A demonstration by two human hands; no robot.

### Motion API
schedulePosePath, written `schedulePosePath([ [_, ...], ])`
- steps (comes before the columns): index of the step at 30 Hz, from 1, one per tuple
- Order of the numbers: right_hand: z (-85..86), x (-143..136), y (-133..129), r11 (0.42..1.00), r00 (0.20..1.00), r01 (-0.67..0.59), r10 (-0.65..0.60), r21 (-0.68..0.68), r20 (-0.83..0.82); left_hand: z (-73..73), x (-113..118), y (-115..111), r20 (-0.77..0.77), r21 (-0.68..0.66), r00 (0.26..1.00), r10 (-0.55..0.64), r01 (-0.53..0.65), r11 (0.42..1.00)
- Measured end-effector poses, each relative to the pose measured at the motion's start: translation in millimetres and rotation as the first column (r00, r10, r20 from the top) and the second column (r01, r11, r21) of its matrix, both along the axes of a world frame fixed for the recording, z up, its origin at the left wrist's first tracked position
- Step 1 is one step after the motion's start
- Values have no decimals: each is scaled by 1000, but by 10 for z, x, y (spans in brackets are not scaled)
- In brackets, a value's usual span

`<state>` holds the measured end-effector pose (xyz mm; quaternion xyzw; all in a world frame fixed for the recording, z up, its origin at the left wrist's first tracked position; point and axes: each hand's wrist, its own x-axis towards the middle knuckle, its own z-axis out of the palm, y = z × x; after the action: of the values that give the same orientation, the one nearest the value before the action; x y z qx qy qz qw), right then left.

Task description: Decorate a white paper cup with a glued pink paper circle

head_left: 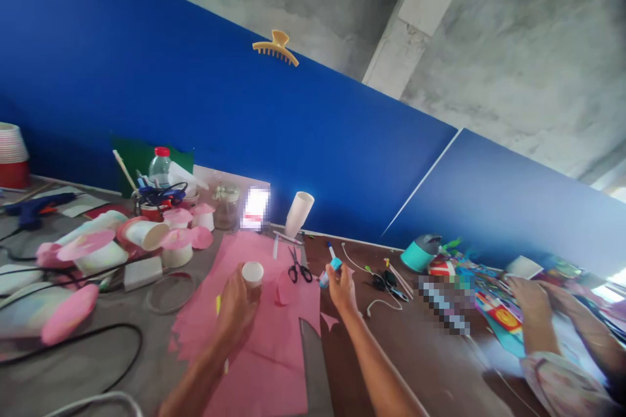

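My left hand (235,303) is closed around a white paper cup (253,273), held over a pink paper sheet (274,371). The cup's round end faces up toward me. My right hand (343,290) grips a small light-blue tube (335,264) just past the sheet's right edge; its kind is not clear. Between my hands, black-handled scissors (298,270) lie on the pink paper, near a cut pink piece (284,290). A blue-tipped pen (331,249) sits behind my right hand.
At left lie pink-trimmed cups (100,254), a glue gun (42,205) and black cables (132,352). A lit phone (255,207) and a white paper roll (299,214) stand by the blue partition (220,98). At right, another person's hands (533,303) are among craft supplies.
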<state>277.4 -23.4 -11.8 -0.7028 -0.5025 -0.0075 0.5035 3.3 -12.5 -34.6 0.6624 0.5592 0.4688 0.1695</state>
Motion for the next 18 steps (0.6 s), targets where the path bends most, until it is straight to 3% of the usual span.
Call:
schedulePosePath([
  [2, 32, -43, -73, 1000, 1000, 9, -9, 10, -17, 29, 2, -13, -9, -4, 1000, 3, -3, 1000],
  [5, 130, -193, -209, 986, 995, 89, -80, 144, -64, 59, 11, -17, -27, -25, 1000, 6, -6, 1000],
  [8, 238, -437, -345, 968, 1000, 13, -9, 251, -18, 74, 12, -20, -43, -49, 999, 8, -10, 999],
  [14, 196, -833, -419, 952, 954, -299, 298, 69, 27, 122, -9, -40, -48, -100, 999, -18, 13, 995],
  [18, 68, -879, -373, 940, 930, -342, 339, 3, 140, 129, -11, -48, -32, -105, 999, -19, 16, 994],
])
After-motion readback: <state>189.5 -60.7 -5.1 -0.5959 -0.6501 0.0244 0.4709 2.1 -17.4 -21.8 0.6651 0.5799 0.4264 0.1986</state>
